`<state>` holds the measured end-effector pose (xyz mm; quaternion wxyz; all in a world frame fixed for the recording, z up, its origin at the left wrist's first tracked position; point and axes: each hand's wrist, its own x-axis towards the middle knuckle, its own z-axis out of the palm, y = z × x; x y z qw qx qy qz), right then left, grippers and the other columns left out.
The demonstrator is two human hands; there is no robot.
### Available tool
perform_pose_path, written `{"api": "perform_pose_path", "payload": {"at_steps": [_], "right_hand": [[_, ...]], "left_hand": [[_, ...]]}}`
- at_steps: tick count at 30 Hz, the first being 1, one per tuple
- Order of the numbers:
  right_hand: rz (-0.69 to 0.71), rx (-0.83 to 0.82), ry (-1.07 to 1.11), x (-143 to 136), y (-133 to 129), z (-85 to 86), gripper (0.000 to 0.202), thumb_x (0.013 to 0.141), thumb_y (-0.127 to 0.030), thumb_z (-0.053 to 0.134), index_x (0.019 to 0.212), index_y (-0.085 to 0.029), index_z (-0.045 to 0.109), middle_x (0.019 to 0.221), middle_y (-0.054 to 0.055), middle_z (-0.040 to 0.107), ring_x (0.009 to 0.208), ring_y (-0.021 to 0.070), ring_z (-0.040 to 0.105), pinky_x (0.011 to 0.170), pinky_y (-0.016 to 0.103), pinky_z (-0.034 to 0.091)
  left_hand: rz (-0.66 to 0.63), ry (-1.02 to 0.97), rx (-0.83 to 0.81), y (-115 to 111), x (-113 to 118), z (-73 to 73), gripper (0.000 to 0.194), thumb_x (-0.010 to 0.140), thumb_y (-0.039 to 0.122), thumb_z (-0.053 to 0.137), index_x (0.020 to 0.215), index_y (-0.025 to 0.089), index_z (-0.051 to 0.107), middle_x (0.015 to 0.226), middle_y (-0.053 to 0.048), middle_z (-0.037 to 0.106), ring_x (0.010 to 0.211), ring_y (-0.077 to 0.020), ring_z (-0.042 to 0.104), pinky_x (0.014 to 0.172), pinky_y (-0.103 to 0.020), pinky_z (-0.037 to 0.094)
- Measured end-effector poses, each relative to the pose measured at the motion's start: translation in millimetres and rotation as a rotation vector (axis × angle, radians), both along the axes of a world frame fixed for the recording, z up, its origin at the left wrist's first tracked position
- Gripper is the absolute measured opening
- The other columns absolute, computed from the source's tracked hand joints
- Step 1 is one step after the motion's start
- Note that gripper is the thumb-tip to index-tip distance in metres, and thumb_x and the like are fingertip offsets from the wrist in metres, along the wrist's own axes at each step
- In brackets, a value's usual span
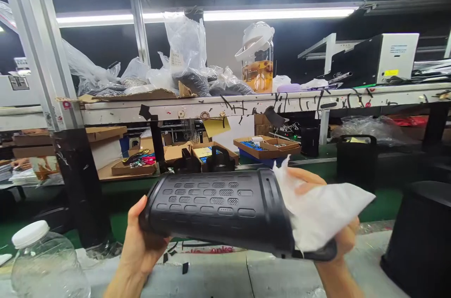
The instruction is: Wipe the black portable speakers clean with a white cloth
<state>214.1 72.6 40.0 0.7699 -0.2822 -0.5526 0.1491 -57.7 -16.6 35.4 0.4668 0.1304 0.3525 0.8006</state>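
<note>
A black portable speaker (211, 204) with a pattern of oblong slots lies on its side in the air, tilted slightly down to the right. My left hand (139, 237) is wrapped round its left end, thumb on top. At the right end, beside the speaker's handle (320, 253), my right hand (343, 239) grips a white cloth-like sheet (320, 211). The sheet lies against that end and hides most of my right fingers. Whether those fingers also grip the handle, I cannot tell.
A clear jar with a white lid (49, 260) stands front left. Black speaker-like housings (419, 237) are at right. Behind, cardboard trays (266, 148) hold small parts. The shelf above bears plastic bags (186, 54) and a jug of amber liquid (259, 63). A post (75, 176) rises at left.
</note>
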Motion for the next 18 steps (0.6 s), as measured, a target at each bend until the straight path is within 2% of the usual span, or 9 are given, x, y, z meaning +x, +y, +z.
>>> {"api": "perform_pose_path", "payload": {"at_steps": [2, 5, 7, 9, 11, 13, 15, 16, 18], "right_hand": [[-0.115, -0.19, 0.005, -0.4, 4.6, -0.6, 0.041, 0.073, -0.053, 0.03, 0.071, -0.021, 0.056, 0.097, 0.013, 0.066, 0.09, 0.0277, 0.061, 0.071, 0.039, 0.049], [-0.252, -0.495, -0.111, 19.9, 27.5, 0.2, 0.035, 0.07, -0.052, 0.04, 0.053, -0.023, 0.05, 0.061, 0.011, 0.058, 0.071, 0.0293, 0.058, 0.062, 0.039, 0.044], [-0.238, -0.628, -0.209, 35.4, 41.8, 1.2, 0.031, 0.065, -0.046, 0.054, 0.044, -0.024, 0.048, 0.045, 0.007, 0.047, 0.061, 0.0287, 0.055, 0.059, 0.038, 0.04], [-0.189, -0.715, -0.277, 40.9, 45.8, 2.8, 0.03, 0.065, -0.044, 0.058, 0.043, -0.023, 0.055, 0.045, 0.007, 0.05, 0.061, 0.0288, 0.057, 0.06, 0.038, 0.042], [0.006, -0.746, -0.284, 32.5, 37.8, 5.2, 0.034, 0.07, -0.051, 0.055, 0.058, -0.021, 0.067, 0.059, 0.009, 0.063, 0.066, 0.0279, 0.061, 0.062, 0.036, 0.045], [0.346, -0.75, -0.18, 13.4, 23.0, 8.3, 0.042, 0.074, -0.058, 0.054, 0.078, -0.02, 0.073, 0.077, 0.008, 0.071, 0.071, 0.0255, 0.065, 0.062, 0.033, 0.049], [0.651, -0.759, 0.015, -7.9, 9.3, 10.9, 0.044, 0.072, -0.058, 0.061, 0.087, -0.019, 0.073, 0.082, 0.007, 0.073, 0.071, 0.0238, 0.066, 0.059, 0.031, 0.05], [0.732, -0.77, 0.118, -16.8, 4.6, 11.6, 0.04, 0.071, -0.054, 0.065, 0.088, -0.018, 0.072, 0.081, 0.006, 0.073, 0.07, 0.023, 0.066, 0.058, 0.029, 0.05], [0.727, -0.794, 0.297, -27.2, -1.1, 11.8, 0.03, 0.071, -0.045, 0.068, 0.084, -0.018, 0.071, 0.075, 0.004, 0.072, 0.065, 0.0207, 0.066, 0.053, 0.027, 0.05]], "left_hand": [[0.086, -0.013, 0.076, -1.1, -1.0, 3.5, 0.023, 0.072, 0.034, 0.06, 0.088, 0.021, 0.071, 0.07, -0.002, 0.074, 0.059, -0.0202, 0.068, 0.052, -0.031, 0.056], [0.205, -0.035, 0.148, -2.7, -1.5, 6.5, 0.028, 0.071, 0.036, 0.058, 0.091, 0.022, 0.072, 0.069, 0.0, 0.075, 0.059, -0.0178, 0.067, 0.048, -0.027, 0.055], [0.259, -0.024, 0.168, -4.7, -2.8, 6.8, 0.031, 0.071, 0.038, 0.058, 0.095, 0.024, 0.073, 0.07, 0.002, 0.075, 0.059, -0.0165, 0.067, 0.049, -0.025, 0.055], [0.281, 0.016, 0.182, -7.4, -5.5, 5.3, 0.036, 0.071, 0.042, 0.059, 0.1, 0.026, 0.072, 0.072, 0.003, 0.075, 0.062, -0.0167, 0.068, 0.052, -0.024, 0.057], [0.288, 0.076, 0.196, -10.2, -8.9, 2.2, 0.043, 0.068, 0.046, 0.061, 0.105, 0.027, 0.071, 0.077, 0.003, 0.077, 0.07, -0.0191, 0.07, 0.055, -0.024, 0.057], [0.306, 0.14, 0.207, -12.8, -12.4, -1.6, 0.05, 0.063, 0.048, 0.063, 0.108, 0.027, 0.07, 0.083, 0.003, 0.078, 0.08, -0.0224, 0.071, 0.054, -0.023, 0.057], [0.313, 0.189, 0.215, -15.0, -14.8, -4.9, 0.055, 0.059, 0.048, 0.065, 0.108, 0.026, 0.071, 0.086, 0.002, 0.078, 0.091, -0.0252, 0.071, 0.055, -0.022, 0.057], [0.302, 0.205, 0.206, -16.1, -15.5, -6.0, 0.054, 0.059, 0.047, 0.065, 0.108, 0.025, 0.071, 0.085, 0.001, 0.078, 0.094, -0.0263, 0.07, 0.057, -0.023, 0.058], [0.227, 0.224, 0.153, -18.6, -15.8, -6.2, 0.049, 0.061, 0.041, 0.065, 0.105, 0.021, 0.072, 0.078, -0.001, 0.078, 0.097, -0.0287, 0.069, 0.066, -0.028, 0.06]]}}
